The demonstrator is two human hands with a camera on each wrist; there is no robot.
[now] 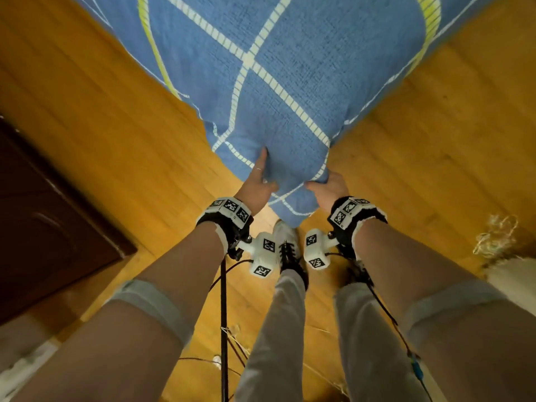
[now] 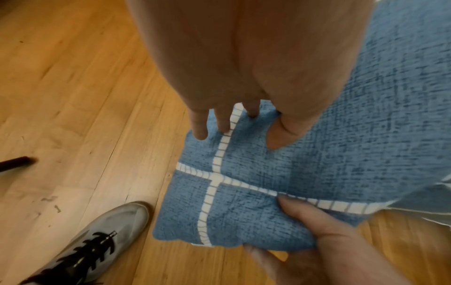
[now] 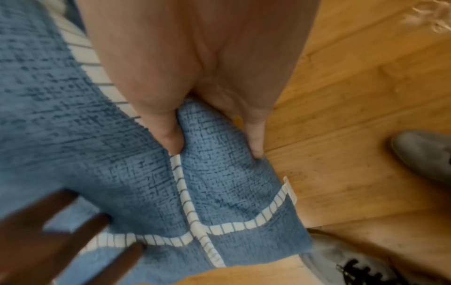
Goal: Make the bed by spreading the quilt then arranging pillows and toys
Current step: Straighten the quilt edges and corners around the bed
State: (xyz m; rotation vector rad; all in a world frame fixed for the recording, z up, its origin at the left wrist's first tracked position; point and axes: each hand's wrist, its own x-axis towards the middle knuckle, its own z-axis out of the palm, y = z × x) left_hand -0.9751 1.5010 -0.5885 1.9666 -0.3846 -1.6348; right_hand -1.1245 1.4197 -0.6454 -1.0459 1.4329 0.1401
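A blue quilt (image 1: 290, 68) with white grid lines and a yellow stripe hangs in the air over the wooden floor and narrows down to one corner at my hands. My left hand (image 1: 265, 175) holds that corner from the left, with the thumb (image 2: 280, 135) pressed on the cloth and the fingers (image 2: 200, 127) along its edge. My right hand (image 1: 322, 181) grips the same corner from the right and pinches a fold of the quilt (image 3: 219, 183) between thumb and fingers. The corner tip (image 2: 219, 221) dangles just above my shoe.
Wooden floor (image 1: 116, 126) lies on both sides of the quilt. A dark brown cabinet (image 1: 43, 227) stands at the left. My grey laced shoe (image 1: 285, 242) is right under the corner. Cables (image 1: 223, 314) trail from the wrists. Frayed white fabric (image 1: 507, 271) is at the right.
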